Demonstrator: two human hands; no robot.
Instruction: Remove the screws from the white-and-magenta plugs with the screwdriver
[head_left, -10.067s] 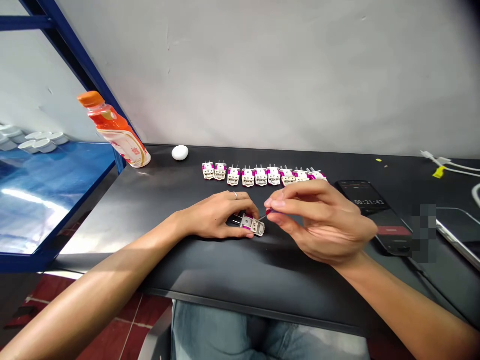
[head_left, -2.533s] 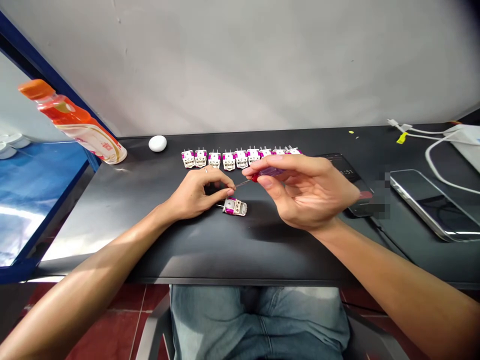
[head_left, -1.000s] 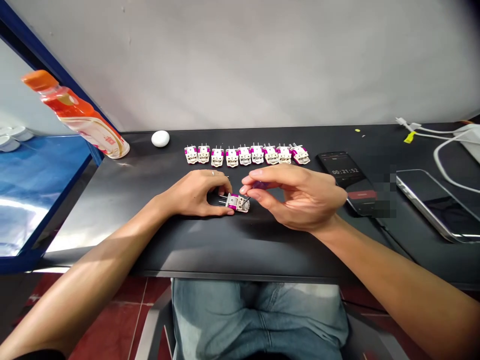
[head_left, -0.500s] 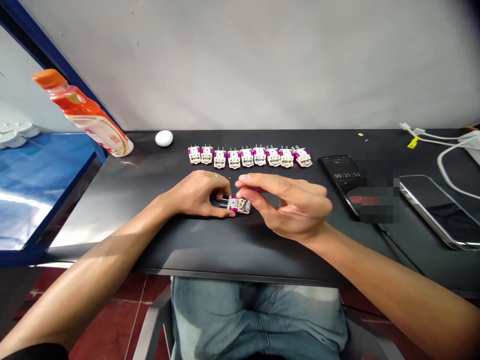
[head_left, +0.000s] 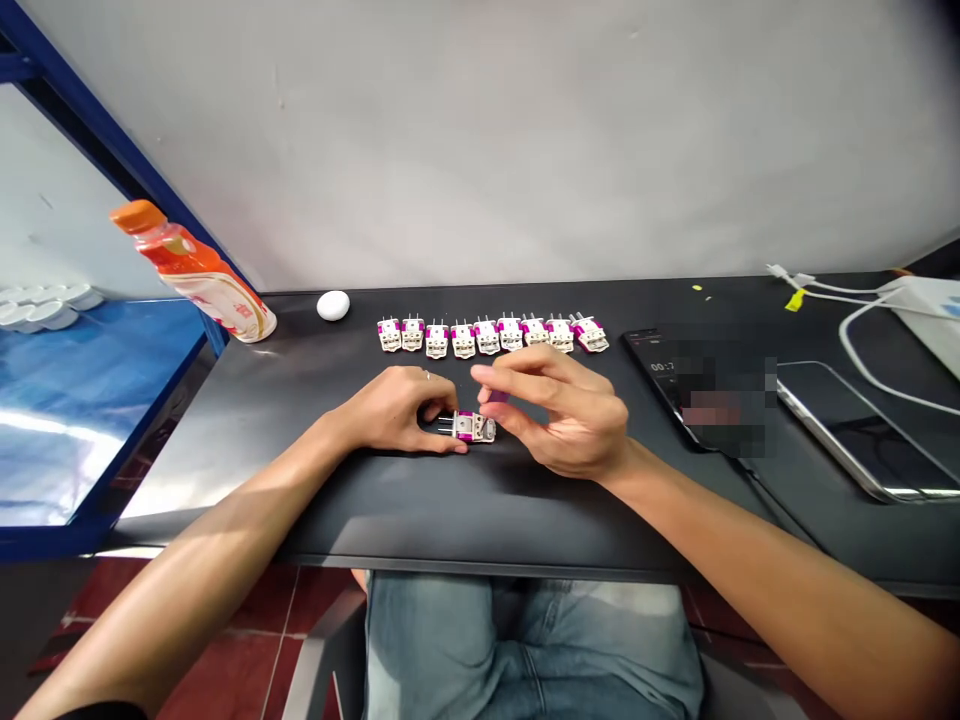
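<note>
My left hand (head_left: pixel 397 410) rests on the black table, its thumb and fingers closed around a small white-and-purple plug insert (head_left: pixel 474 428). The insert lies flat, with its metal pins pointing left into the hand and its other end toward my right hand (head_left: pixel 574 415). The right thumb and forefinger pinch a small purple piece (head_left: pixel 495 396), mostly hidden by the fingertips, just above the insert's right end. Behind the hands, several similar plug inserts (head_left: pixel 463 340) stand in a row, pins toward the wall.
A white egg-shaped object (head_left: pixel 333 305) and an orange-capped bottle (head_left: pixel 206 280) are at the back left. To the right lie a black phone (head_left: pixel 656 375) with a cable, a second phone (head_left: pixel 862 430) and white cables (head_left: pixel 851 325). The table's front edge (head_left: pixel 480 572) is near my lap.
The camera view has shifted slightly, so the table things appear lower. My right hand stays close over the insert, its pinched purple piece showing a little more. The left hand keeps its grip.
</note>
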